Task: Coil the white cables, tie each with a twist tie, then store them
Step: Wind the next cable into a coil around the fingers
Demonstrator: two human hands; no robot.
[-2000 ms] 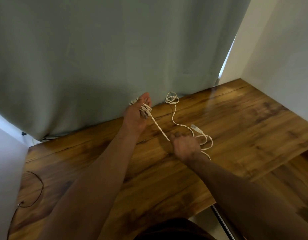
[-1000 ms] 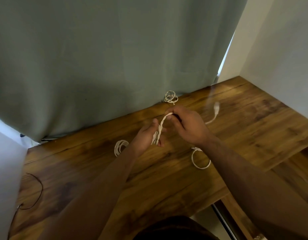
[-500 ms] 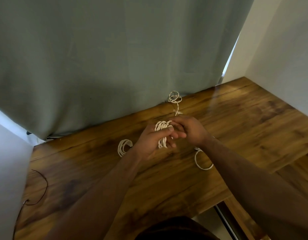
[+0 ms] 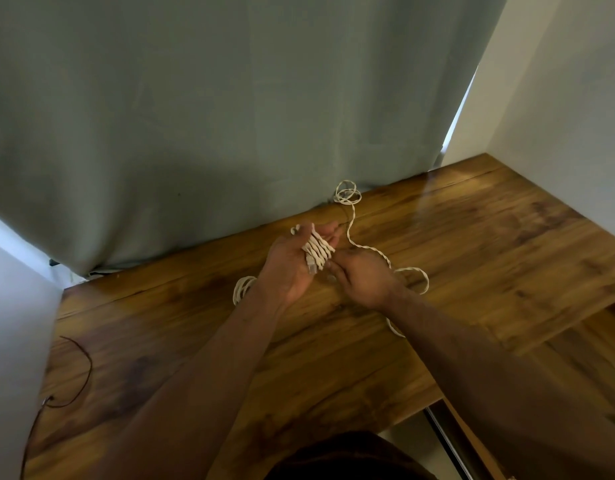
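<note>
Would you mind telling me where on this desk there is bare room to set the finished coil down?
Bare wood lies at the desk's right side, between the loose cable loop and the white wall, and near the front edge left of the forearms. It is crowded around both hands: the small coil by the left hand, cable trailing past the right hand toward the curtain. A dark wire occupies the left edge.

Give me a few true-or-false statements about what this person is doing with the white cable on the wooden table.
1. The left hand has white cable wound around its fingers. True.
2. The cable is fully coiled. False: a loose length trails across the wooden table to a small tangle by the curtain.
3. The right hand rests flat on the table, away from the cable. False: it is beside the left hand, at the cable.
4. Another small white coil lies on the table beside the left wrist. True.
</note>
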